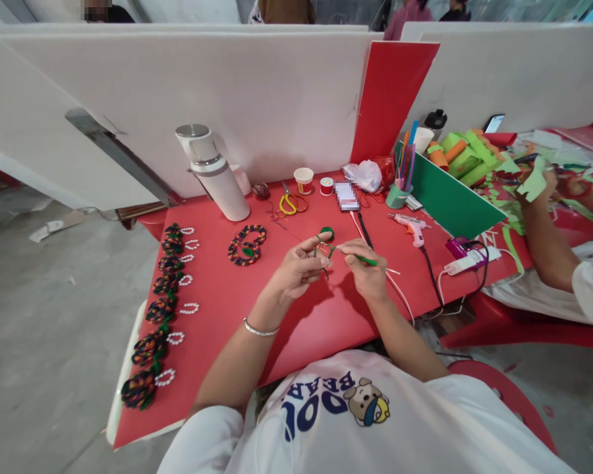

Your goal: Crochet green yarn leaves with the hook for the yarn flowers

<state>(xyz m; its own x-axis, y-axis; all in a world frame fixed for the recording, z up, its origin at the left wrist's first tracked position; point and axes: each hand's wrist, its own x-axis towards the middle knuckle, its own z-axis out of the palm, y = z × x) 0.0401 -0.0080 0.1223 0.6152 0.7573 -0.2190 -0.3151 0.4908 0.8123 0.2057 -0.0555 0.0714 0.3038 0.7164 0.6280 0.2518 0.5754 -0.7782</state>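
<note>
My right hand (368,275) grips a crochet hook (367,261) by its green handle, with the tip pointing left. Between the hands, a short piece of green yarn (331,252) meets the hook's tip. My left hand (299,268) pinches that yarn, index finger stretched out and strand looped about it. Just beyond the fingertips lies a small green yarn ball (327,233). To the left, a coiled multicoloured crocheted strip (247,245) rests on the red table (296,342).
Several dark multicoloured crocheted pieces (149,347) with white bead loops (176,338) line the left edge. Behind stand a white flask (221,184), yellow scissors (287,203), a paper cup (304,180) and a phone (346,196). A pink glue gun (411,228) and green divider (449,191) lie right; a co-worker's arm (548,243) is beyond.
</note>
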